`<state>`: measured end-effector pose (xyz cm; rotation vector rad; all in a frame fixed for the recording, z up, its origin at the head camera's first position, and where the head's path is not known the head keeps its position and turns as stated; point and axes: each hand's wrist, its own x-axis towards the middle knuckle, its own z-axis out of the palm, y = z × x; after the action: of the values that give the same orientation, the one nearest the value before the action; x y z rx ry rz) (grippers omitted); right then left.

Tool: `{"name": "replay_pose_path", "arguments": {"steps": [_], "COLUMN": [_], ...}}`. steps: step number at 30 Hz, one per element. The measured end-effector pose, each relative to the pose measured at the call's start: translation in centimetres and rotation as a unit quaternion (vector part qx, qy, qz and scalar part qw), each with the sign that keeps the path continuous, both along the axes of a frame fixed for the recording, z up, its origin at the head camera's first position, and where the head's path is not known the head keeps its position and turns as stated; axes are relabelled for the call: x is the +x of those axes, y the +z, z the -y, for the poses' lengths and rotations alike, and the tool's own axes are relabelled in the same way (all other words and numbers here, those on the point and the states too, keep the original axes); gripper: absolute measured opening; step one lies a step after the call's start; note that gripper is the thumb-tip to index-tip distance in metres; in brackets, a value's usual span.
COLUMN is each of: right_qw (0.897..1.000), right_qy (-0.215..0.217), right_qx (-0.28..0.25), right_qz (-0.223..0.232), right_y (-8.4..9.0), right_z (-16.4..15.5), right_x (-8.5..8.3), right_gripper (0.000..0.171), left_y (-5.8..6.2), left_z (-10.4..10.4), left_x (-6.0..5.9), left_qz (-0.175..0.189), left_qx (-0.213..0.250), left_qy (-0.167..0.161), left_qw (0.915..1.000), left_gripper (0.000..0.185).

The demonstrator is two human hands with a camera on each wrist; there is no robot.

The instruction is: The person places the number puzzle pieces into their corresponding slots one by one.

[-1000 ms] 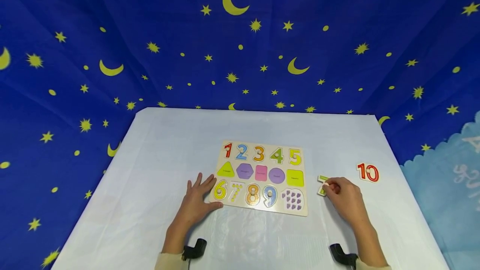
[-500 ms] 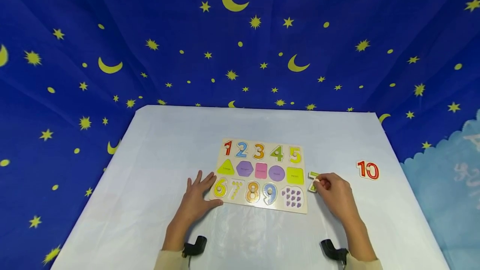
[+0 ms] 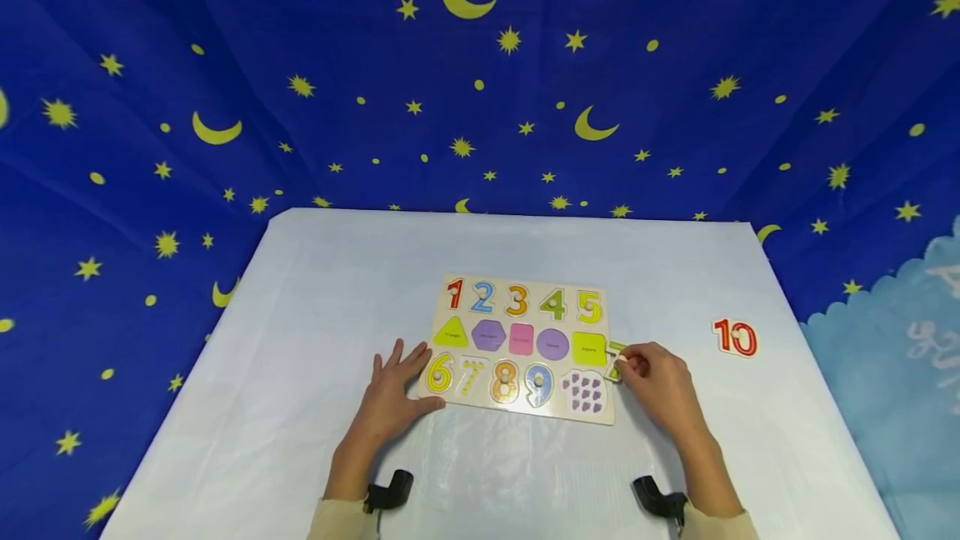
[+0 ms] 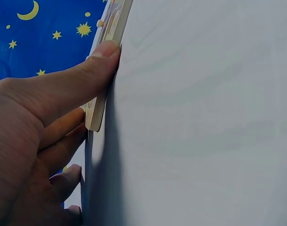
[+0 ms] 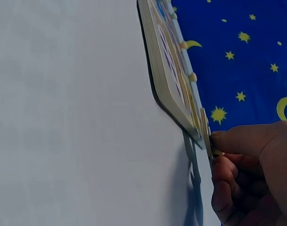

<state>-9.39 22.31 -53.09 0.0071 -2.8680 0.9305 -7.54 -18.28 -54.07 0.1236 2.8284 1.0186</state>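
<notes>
In the head view a wooden number puzzle board (image 3: 525,417) lies on the white table, bearing number pieces with knobs and printed shapes. My left hand (image 3: 395,394) rests at its lower left corner, fingers spread. In the left wrist view the thumb (image 4: 82,77) presses the board's edge. My right hand (image 3: 660,377) pinches a green number 7 piece (image 3: 614,347) by its knob. The piece overlaps the board's right edge in the head view; in the right wrist view it is held tilted close above the board's corner (image 5: 181,110). Fingers hide part of it.
A red number 10 piece (image 3: 736,337) lies on the table (image 3: 360,273) to the right of my right hand. The board's 7 recess (image 3: 471,377) shows yellow dots, and its 10 recess (image 3: 586,392) shows purple pictures. A blue star-patterned cloth (image 3: 375,65) hangs behind the table.
My right hand has carried the number 7 piece leftward from the table beside the board to the board's right edge. The left hand has stayed at the corner.
</notes>
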Motion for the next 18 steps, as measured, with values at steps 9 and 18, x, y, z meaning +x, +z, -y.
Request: {"name": "replay_pose_path", "arguments": {"steps": [9, 18], "right_qw": [1.0, 1.0], "right_qy": [0.014, 0.029], "right_qx": [-0.006, -0.01], "right_qz": [0.006, 0.0], "right_y": [0.0, 0.3], "right_z": [1.2, 2.9], "right_x": [-0.3, -0.4], "right_gripper": [0.018, 0.016], "left_y": [-0.1, 0.0], "left_z": [0.1, 0.0], "left_x": [0.0, 0.0], "left_qz": [0.0, 0.002], "left_qx": [-0.001, -0.002], "left_qy": [-0.001, -0.002], "left_qw": [1.0, 1.0], "left_gripper": [0.089, 0.089]}}
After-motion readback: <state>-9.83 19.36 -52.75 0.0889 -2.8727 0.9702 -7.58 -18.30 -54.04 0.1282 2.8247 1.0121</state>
